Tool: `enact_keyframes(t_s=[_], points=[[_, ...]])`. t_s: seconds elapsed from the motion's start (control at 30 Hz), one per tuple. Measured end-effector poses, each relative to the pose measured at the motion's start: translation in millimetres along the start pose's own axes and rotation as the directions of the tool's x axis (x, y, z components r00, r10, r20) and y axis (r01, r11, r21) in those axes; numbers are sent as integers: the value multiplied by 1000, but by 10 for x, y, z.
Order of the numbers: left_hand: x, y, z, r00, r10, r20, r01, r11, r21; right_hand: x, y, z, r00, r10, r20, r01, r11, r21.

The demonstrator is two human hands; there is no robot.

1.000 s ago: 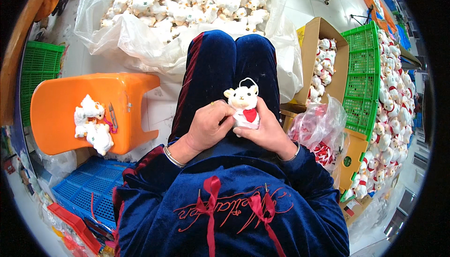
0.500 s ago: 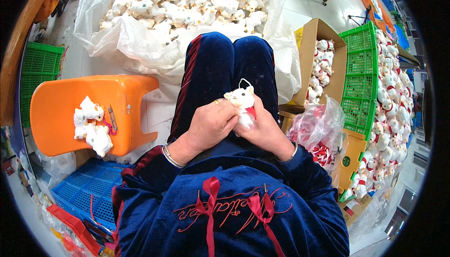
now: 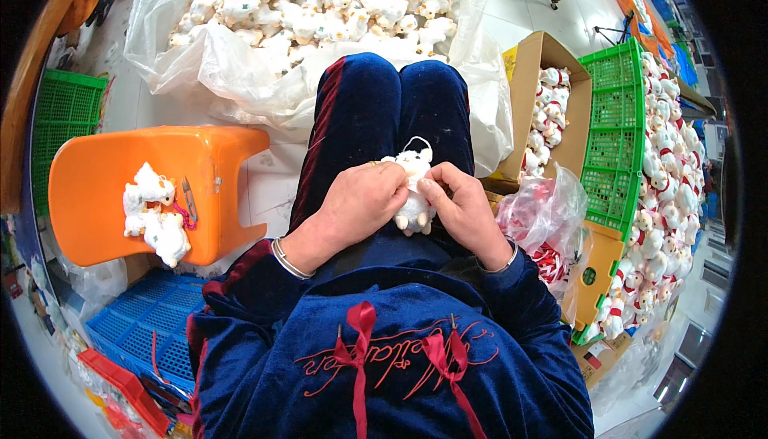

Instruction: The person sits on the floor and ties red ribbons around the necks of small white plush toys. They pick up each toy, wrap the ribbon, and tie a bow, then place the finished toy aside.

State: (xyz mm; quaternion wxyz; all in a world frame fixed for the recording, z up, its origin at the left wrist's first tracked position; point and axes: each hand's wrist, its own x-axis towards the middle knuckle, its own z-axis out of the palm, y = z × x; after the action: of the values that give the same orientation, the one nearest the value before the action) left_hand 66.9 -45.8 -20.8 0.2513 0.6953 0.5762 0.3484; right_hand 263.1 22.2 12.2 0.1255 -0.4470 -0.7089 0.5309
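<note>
- White plush toy (image 3: 414, 202), one: held over the lap between both hands, feet toward the wearer, a white loop at its head.
- Left hand (image 3: 362, 199): fingers curled in, closed on the toy's left side beside the head.
- Right hand (image 3: 468, 213): fingers bent, thumb and forefinger close together at the toy's neck; whether they pinch anything I cannot tell.
- Orange stool (image 3: 84, 199), standing at the wearer's left: bears white toys (image 3: 168, 237) and, beside them, a slim tool (image 3: 189, 197).
- Clear plastic sheeting (image 3: 240, 91), beyond the knees: a heap of white toys in it.
- Cardboard box (image 3: 523, 79), at right: toys inside.
- Green crate (image 3: 614, 131), just beside the box.
- Clear bag (image 3: 544, 211), near the right forearm: red-and-white material within.
</note>
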Motion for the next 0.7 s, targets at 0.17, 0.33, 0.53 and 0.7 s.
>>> enact_keyframes(t_s=[0.17,0.33,0.53,0.7], points=[[14,-22,51,1000,-9,-11,9,998,-66,2,41,-25,998,29,60,-32,998,59],[16,-4,123,999,-25,-31,20,991,-133,-16,113,-89,979,82,187,-116,977,178],[-8,30,205,997,-49,-65,29,961,-276,1,306,-229,916,82,393,-343,667,662],[4,-54,278,995,47,-90,-71,954,-290,-48,334,-234,918,117,378,-362,636,682]])
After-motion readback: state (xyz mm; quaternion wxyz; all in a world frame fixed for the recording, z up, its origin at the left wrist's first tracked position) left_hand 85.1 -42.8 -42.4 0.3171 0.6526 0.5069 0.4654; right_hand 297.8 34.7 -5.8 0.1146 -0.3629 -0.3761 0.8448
